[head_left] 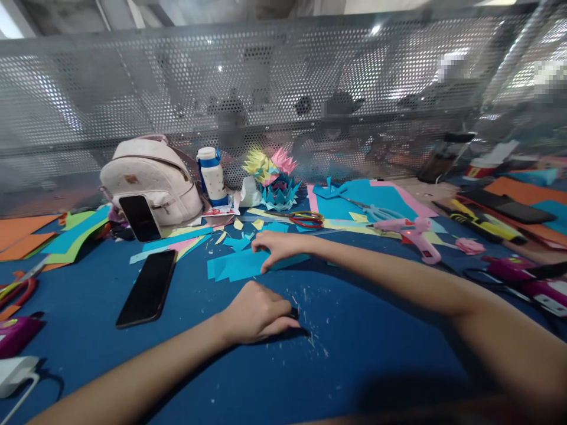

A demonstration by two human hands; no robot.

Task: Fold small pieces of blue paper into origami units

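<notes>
My left hand [259, 313] rests on the blue tabletop, its fingers curled. A small dark thing shows at the fingertips, too little of it to name. Small pale scraps [313, 337] are scattered just right of that hand. Further back, my right hand [283, 248] reaches in over several blue paper strips [234, 267]. Its thumb and fingers are bent but apart, with no paper seen between them; whether they touch the strips I cannot tell. Behind it lie small blue and yellow paper offcuts [239, 242] and red-and-yellow-handled scissors [308, 219].
At the back stand a pale backpack [150, 177], a bottle [213, 177] and folded paper flowers [279, 192]. Left lie a dark phone [148, 289] and a phone propped upright [139, 218]. A pink glue gun [414, 233] and yellow-black cutter [482, 223] lie right. A perforated metal screen [274, 77] closes off the back.
</notes>
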